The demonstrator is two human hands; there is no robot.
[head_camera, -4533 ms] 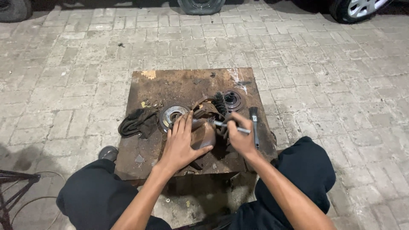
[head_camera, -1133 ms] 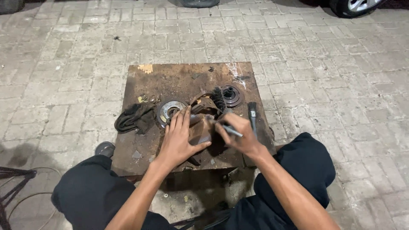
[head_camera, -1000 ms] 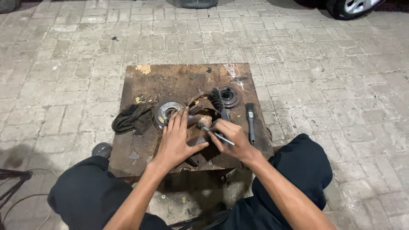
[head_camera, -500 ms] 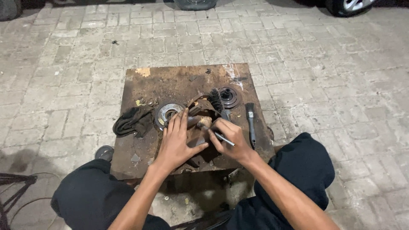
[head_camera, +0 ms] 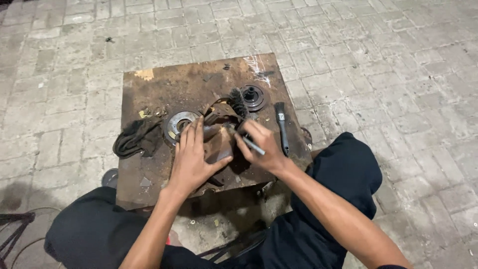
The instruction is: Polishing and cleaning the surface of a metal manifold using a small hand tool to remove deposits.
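Note:
A rusty brown metal part (head_camera: 219, 142) lies on a worn steel plate (head_camera: 164, 84) set on the brick ground. My left hand (head_camera: 191, 159) lies flat on that part, fingers spread, thumb hooked round its near side. My right hand (head_camera: 261, 147) grips a thin grey metal tool (head_camera: 253, 146), its tip against the part's upper right edge. Just behind the part stands a black bristle brush (head_camera: 238, 102).
A round metal disc (head_camera: 178, 122) and a dark rag (head_camera: 134, 138) lie left of my hands. A dark round hub (head_camera: 253, 95) and a black-handled tool (head_camera: 282, 127) lie on the right. My legs in dark trousers flank the plate's near edge.
My right hand has shifted slightly left, bringing the thin tool closer onto the part. My left hand stays pressed on it. The view has drifted a little.

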